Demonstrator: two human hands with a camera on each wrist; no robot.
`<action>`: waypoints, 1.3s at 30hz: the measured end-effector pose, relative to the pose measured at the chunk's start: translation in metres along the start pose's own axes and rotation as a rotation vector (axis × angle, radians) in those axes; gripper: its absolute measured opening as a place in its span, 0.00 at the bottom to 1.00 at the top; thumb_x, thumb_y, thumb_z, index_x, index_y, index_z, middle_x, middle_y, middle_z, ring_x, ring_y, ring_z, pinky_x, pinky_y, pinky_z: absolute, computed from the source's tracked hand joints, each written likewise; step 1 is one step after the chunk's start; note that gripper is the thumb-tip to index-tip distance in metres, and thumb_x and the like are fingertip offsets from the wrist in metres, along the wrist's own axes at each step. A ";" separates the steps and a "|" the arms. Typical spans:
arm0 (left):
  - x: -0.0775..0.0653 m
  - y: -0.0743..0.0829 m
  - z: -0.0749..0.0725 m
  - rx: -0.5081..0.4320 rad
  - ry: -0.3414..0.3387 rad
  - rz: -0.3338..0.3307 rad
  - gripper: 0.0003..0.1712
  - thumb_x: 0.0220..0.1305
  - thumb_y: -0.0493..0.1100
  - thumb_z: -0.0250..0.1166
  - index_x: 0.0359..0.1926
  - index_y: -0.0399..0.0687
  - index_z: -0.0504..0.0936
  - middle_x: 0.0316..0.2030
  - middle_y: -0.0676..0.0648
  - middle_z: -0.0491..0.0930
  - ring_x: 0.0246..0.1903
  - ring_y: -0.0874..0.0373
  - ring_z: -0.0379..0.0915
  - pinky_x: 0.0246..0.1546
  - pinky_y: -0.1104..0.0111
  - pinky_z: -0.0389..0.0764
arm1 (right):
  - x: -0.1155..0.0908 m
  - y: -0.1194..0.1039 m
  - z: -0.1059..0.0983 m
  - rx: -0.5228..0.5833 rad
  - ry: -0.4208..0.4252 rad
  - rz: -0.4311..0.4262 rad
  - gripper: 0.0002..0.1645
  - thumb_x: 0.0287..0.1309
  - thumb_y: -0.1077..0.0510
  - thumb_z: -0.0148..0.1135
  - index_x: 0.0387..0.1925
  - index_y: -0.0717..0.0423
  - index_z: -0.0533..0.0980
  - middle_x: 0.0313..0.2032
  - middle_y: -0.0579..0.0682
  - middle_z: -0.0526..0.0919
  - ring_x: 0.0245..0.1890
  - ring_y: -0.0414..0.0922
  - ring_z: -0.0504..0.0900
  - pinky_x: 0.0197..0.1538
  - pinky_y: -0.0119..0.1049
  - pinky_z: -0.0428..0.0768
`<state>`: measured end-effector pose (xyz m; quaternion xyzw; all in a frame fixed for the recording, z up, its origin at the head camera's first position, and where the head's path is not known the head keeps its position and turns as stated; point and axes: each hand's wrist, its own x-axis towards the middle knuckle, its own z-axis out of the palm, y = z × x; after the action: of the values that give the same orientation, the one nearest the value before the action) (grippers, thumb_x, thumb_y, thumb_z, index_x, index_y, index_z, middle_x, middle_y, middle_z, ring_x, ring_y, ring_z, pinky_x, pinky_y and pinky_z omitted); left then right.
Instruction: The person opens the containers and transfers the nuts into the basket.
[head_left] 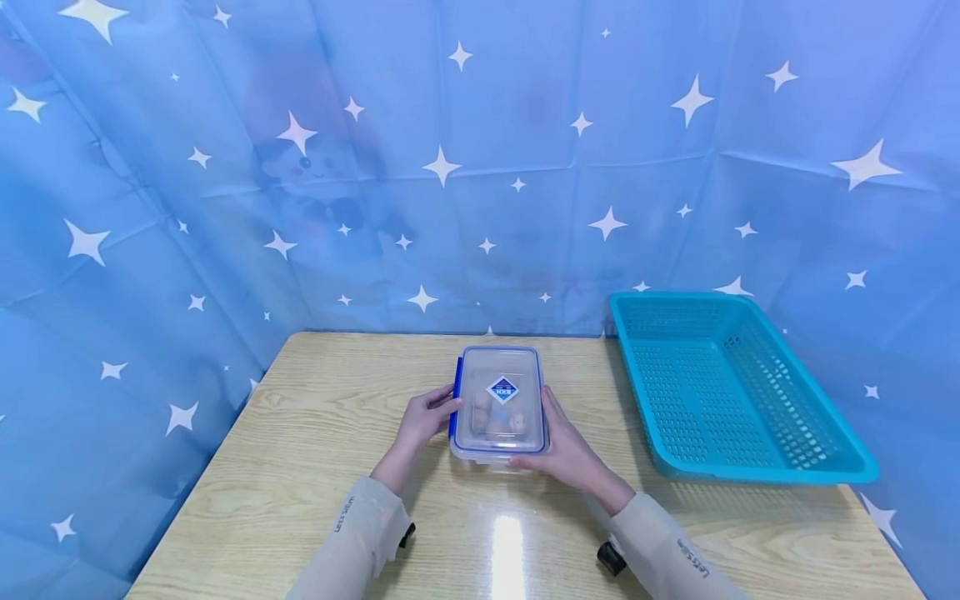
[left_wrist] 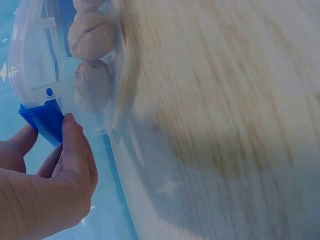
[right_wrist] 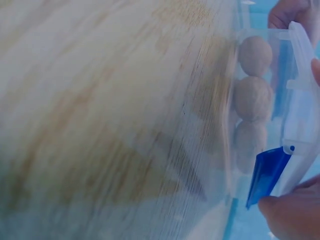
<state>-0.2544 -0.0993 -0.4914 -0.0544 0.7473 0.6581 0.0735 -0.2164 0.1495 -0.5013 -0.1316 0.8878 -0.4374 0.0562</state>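
Note:
A clear plastic food container (head_left: 487, 417) with a blue-edged lid and a diamond-shaped label lies on the wooden table. Through its wall show several round brown things that look like walnuts (left_wrist: 92, 36). At the container's left side my left hand (head_left: 429, 417) pinches a blue side latch (left_wrist: 47, 120) between thumb and fingers. My right hand (head_left: 566, 450) holds the right side, thumb over the near edge. In the right wrist view its fingers touch another blue latch (right_wrist: 267, 175), which angles outward from the wall. Part of the right hand is out of that view.
A turquoise perforated basket (head_left: 847, 442) stands on the right of the table (head_left: 300, 467), near the back. Behind the table hangs a blue curtain with white stars (head_left: 525, 208). Dark wrist devices (head_left: 611, 558) show at the sleeves.

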 end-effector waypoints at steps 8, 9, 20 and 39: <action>0.000 0.000 0.003 0.031 0.030 0.008 0.24 0.72 0.38 0.59 0.65 0.31 0.72 0.59 0.29 0.77 0.51 0.39 0.83 0.49 0.58 0.89 | 0.000 0.001 0.001 -0.004 -0.003 -0.007 0.82 0.41 0.39 0.80 0.78 0.63 0.34 0.79 0.65 0.37 0.78 0.63 0.44 0.79 0.60 0.51; 0.000 0.000 0.004 0.048 0.037 0.012 0.24 0.73 0.38 0.58 0.66 0.32 0.72 0.59 0.29 0.77 0.51 0.40 0.83 0.49 0.58 0.89 | 0.000 0.001 0.001 -0.001 -0.001 -0.008 0.82 0.41 0.39 0.80 0.78 0.62 0.34 0.79 0.65 0.37 0.78 0.62 0.44 0.78 0.60 0.51; 0.002 0.011 0.010 0.326 0.110 0.072 0.21 0.73 0.37 0.56 0.64 0.34 0.75 0.57 0.31 0.80 0.49 0.39 0.83 0.45 0.59 0.90 | 0.002 0.000 0.000 -0.015 -0.003 -0.006 0.82 0.41 0.39 0.80 0.78 0.61 0.32 0.79 0.63 0.36 0.78 0.62 0.44 0.78 0.60 0.51; 0.004 0.012 0.011 0.573 0.093 0.102 0.22 0.77 0.45 0.51 0.57 0.33 0.80 0.50 0.34 0.85 0.48 0.42 0.84 0.49 0.54 0.88 | 0.000 -0.002 0.000 0.031 -0.011 -0.007 0.82 0.41 0.39 0.80 0.79 0.58 0.31 0.79 0.62 0.35 0.78 0.61 0.44 0.78 0.61 0.51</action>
<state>-0.2602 -0.0873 -0.4817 -0.0240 0.9070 0.4200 0.0182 -0.2158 0.1478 -0.4997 -0.1365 0.8801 -0.4506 0.0616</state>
